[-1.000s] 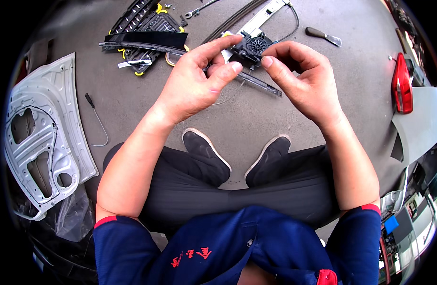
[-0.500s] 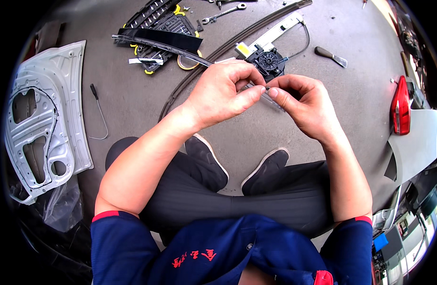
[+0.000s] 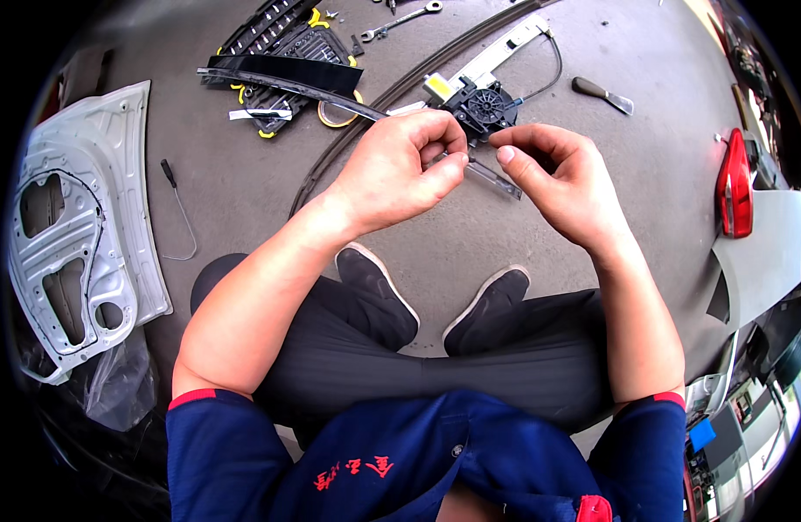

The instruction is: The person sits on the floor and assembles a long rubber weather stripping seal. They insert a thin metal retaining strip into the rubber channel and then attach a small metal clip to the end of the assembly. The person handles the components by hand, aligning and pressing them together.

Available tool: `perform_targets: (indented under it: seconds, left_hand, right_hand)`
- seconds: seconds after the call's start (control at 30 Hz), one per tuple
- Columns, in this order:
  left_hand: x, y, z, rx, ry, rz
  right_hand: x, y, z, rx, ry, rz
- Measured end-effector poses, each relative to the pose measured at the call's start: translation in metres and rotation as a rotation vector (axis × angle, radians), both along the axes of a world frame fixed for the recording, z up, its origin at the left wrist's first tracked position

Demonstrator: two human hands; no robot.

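Observation:
My left hand (image 3: pixel 400 165) is closed around a long black trim strip (image 3: pixel 304 85). The strip has a glossy black panel on its far left part, and its narrow end (image 3: pixel 496 180) sticks out past my fingers on the right. My right hand (image 3: pixel 561 178) is held just right of that end, apart from my left hand. Its thumb and forefinger are bent toward each other with a slight gap, and I see nothing between them. Beyond my hands lies a window regulator (image 3: pixel 487 106) with a round black drum and a pale metal rail, on the floor.
An open black tool case (image 3: pixel 283 30) lies beneath the strip, beside a tape roll (image 3: pixel 324 117). Further off are a wrench (image 3: pixel 400 22), a long rubber seal (image 3: pixel 400 96) and a scraper (image 3: pixel 602 94). A door shell (image 3: pixel 126 209) and thin hooked tool (image 3: pixel 181 209) lie left; a red tail light (image 3: pixel 734 187) right.
My fingertips, which met around the strip's end, have separated. The right forefinger has straightened away from the thumb, and more of the strip's narrow end shows between my hands.

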State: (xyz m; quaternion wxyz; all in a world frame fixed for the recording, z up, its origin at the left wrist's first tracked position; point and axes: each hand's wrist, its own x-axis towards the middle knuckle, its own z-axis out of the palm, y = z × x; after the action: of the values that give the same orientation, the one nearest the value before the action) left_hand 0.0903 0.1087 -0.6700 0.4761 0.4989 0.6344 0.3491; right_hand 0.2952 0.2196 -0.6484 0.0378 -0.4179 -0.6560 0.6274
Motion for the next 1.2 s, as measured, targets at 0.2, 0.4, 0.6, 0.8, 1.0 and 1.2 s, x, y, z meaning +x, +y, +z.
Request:
perform_targets:
  seconds: [0.2,0.4,0.6,0.8,1.0,1.2]
  left_hand:
    - [0.005,0.001,0.002,-0.008,-0.040,-0.041]
    - [0.005,0.003,0.002,0.035,-0.038,-0.054]
    - [0.002,0.003,0.002,0.029,-0.042,-0.033]
    - [0.007,0.007,-0.005,-0.245,-0.289,0.155]
    - [0.000,0.016,-0.018,-0.398,-0.621,0.121]
    - [-0.016,0.035,-0.036,-0.291,-0.235,0.086]
  right_hand:
    - [-0.001,-0.008,-0.003,-0.071,0.040,0.027]
    - [-0.004,-0.008,-0.001,-0.075,0.034,0.017]
    - [0.000,-0.003,0.000,-0.065,0.067,-0.052]
    - [0.002,-0.004,-0.008,0.048,0.071,-0.083]
    - [0.005,-0.002,-0.013,0.041,0.131,-0.115]
    - [0.014,-0.005,-0.018,0.042,-0.037,-0.134]
